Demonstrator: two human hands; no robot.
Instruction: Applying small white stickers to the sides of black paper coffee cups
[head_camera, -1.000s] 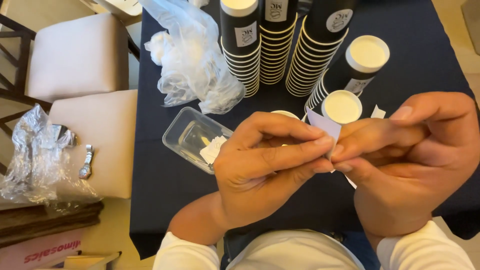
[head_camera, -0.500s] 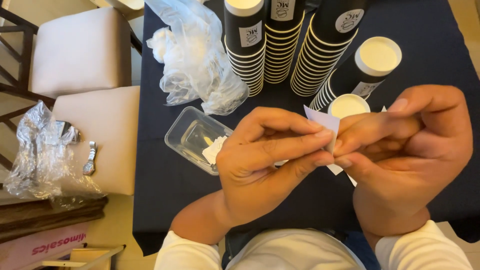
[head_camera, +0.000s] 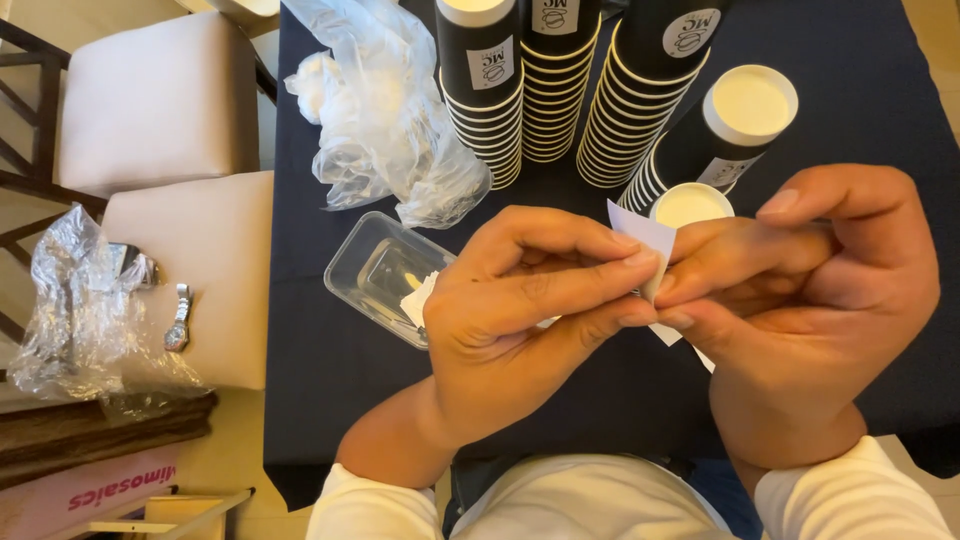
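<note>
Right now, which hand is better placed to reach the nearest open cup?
Right, probably. The right hand sits just beside the nearest open cup, while the left hand is farther off, by the clear plastic tray. Both hands pinch the white paper slip.

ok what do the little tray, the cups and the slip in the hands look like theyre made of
Tray: clear, glossy plastic; the dark cloth shows through it.
Cups: likely paper, matte black with cream rolled rims, nested in stacks.
Slip: thin white paper or sticker backing, pinched between left hand and right hand.

White paper slip (head_camera: 645, 240) (small, upright) pinched betw. fingertips.
</note>
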